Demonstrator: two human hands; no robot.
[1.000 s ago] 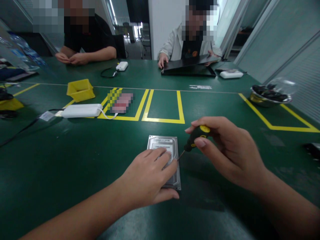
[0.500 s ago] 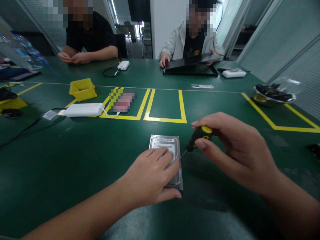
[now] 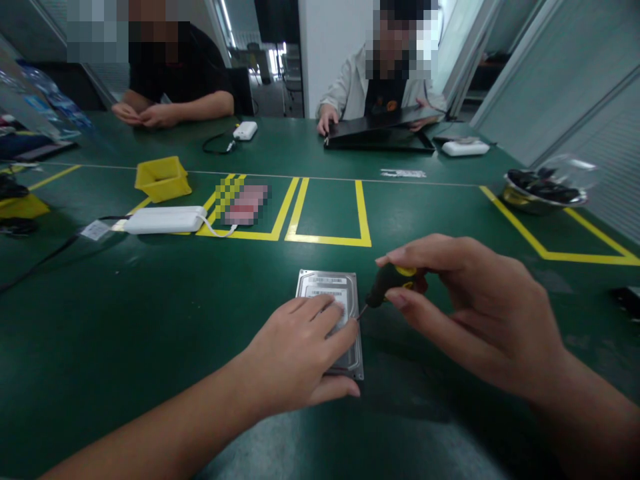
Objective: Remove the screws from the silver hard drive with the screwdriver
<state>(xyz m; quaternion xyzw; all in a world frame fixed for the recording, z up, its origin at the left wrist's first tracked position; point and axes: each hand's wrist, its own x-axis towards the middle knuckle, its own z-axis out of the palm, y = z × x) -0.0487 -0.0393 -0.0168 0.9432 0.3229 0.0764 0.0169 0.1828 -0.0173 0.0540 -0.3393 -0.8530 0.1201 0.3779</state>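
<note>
A silver hard drive (image 3: 327, 281) with a printed label lies flat on the green table in front of me. My left hand (image 3: 305, 350) holds it down, fingers across its top and thumb along its near edge, covering much of it. Between thumb and fingertips, my right hand (image 3: 465, 313) grips a short black-and-yellow screwdriver (image 3: 384, 283). The tool is tilted, its thin shaft pointing down and left to the drive's right edge beside my left fingertip. My hand hides where the tip ends.
Beyond the drive are a white power strip (image 3: 165, 219), a pink phone-like object (image 3: 247, 205) on a cable and a yellow bin (image 3: 163, 179). A metal bowl (image 3: 543, 190) of dark items stands right. Across the table sit two people, one holding a dark flat panel (image 3: 380, 123).
My right hand has shifted slightly left and down, and the screwdriver's handle has dropped a little. My left hand stays on the hard drive. The whole view has drifted slightly.
</note>
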